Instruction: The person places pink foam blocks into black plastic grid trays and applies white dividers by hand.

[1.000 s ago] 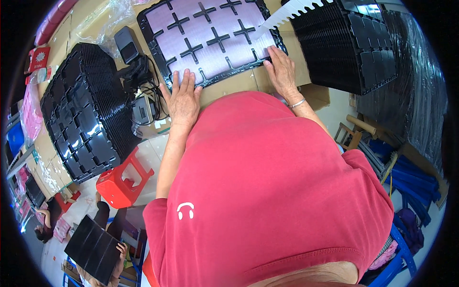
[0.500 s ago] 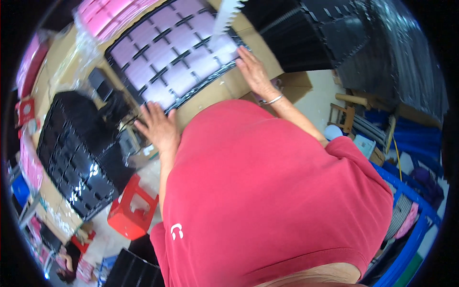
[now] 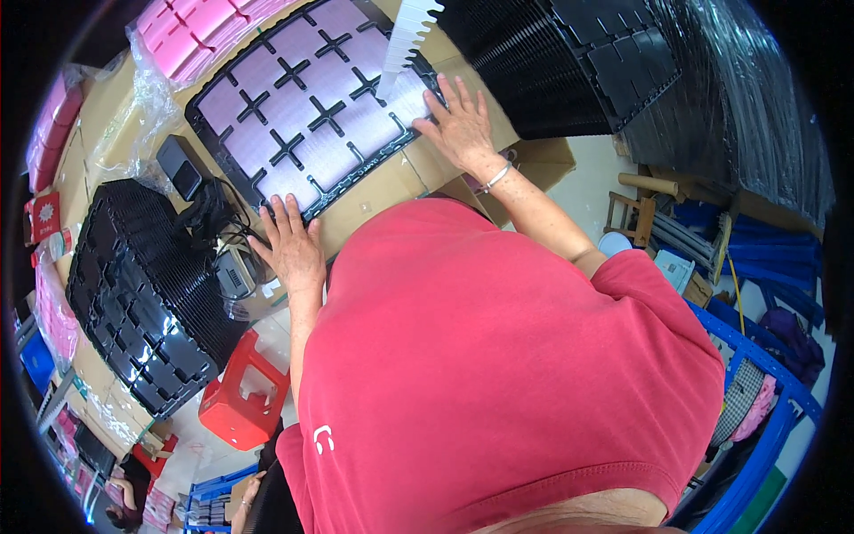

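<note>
A black plastic tray (image 3: pixel 333 189) lies on the cardboard-covered table, its compartments showing a pale pink-lilac surface between black cross-shaped dividers. My left hand (image 3: pixel 295 249) rests at its near left corner, open, fingers spread, the tips at the rim. At the near right corner is my right hand (image 3: pixel 463 132), also open with fingers apart, a bracelet on its wrist. Neither hand holds anything. A whitish strip with a toothed edge (image 3: pixel 407 44) reaches over the tray's far right part; its upper end is out of view.
Stacks of black trays stand to the left (image 3: pixel 133 294) and right (image 3: pixel 534 67). Pink foam pieces (image 3: pixel 191 36) in clear wrap lie beyond the tray. A black device with cables (image 3: pixel 181 167) sits beside it. A red stool (image 3: pixel 245 392) is on the floor; a blue metal frame (image 3: pixel 756 454) stands right.
My right hand has turned and spread its fingers more at the tray's corner. My left hand stays by the near left corner. Another person's arm has come into view at the lower left.
</note>
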Available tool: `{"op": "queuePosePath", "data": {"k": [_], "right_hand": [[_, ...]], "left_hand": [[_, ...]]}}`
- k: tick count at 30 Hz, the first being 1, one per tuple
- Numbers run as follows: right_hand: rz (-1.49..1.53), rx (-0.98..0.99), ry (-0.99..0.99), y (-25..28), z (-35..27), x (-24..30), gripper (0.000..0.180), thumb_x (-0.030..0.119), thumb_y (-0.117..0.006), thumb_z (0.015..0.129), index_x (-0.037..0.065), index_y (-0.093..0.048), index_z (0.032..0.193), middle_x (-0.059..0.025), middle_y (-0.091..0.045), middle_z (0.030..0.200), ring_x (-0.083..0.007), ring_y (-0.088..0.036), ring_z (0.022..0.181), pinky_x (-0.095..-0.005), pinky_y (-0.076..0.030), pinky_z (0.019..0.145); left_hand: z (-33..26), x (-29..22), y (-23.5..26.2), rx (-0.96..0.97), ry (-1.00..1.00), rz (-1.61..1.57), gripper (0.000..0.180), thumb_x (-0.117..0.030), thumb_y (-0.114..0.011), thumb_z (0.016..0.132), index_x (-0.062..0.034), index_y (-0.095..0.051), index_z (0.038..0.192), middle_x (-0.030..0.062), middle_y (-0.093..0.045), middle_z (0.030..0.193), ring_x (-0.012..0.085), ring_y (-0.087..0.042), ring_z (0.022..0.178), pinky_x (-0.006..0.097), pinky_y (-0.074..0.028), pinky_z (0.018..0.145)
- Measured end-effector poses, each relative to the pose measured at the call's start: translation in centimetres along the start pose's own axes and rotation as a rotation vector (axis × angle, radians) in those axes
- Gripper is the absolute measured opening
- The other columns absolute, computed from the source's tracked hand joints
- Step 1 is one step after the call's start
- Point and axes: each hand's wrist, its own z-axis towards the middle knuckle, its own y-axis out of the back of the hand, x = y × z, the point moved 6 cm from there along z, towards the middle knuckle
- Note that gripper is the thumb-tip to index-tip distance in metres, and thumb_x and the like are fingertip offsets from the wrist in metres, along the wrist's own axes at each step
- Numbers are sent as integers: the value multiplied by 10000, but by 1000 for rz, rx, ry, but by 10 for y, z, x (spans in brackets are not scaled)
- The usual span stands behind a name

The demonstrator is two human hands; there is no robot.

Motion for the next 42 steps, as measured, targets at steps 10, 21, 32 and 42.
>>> {"op": "queuePosePath", "data": {"k": [10, 21, 32, 42], "right_hand": [[642, 5, -307, 12, 18, -27, 481, 434, -425, 932, 82, -584, 1219, -187, -473, 1338, -339, -410, 1266, -456, -314, 1040], [859, 137, -564, 20, 29, -37, 404, 404, -541, 901, 24, -676, 873, -195, -666, 794, -368, -646, 777, -440, -486, 722], [1886, -237, -439, 151, 56, -45, 213, 265, -648, 890, 53, -670, 893, 20, -635, 827, -68, -559, 750, -235, -456, 712], [1333, -1297, -168, 413, -84, -220, 260, 142, -639, 872, 3, -650, 1091, -101, -671, 1043, -172, -643, 932, -310, -515, 851]], "left_hand": [[5, 17, -6, -182, 48, -369, 547, -318, -455, 962, -56, -329, 1425, 196, -253, 1495, 329, -205, 1403, 532, -159, 1117], [21, 74, -36, -37, 414, -1332, 636, -218, -506, 958, 109, -212, 1418, 246, -303, 1468, 275, -312, 1362, 335, -217, 1115], [-14, 53, 49, 70, 584, -1735, 599, -270, -491, 981, -31, -232, 1465, 237, -332, 1447, 291, -351, 1336, 429, -328, 1051], [29, -14, 118, 170, 45, -1835, 465, -300, -512, 974, -36, -450, 1352, 158, -608, 1183, 203, -576, 1101, 333, -459, 911]]}}
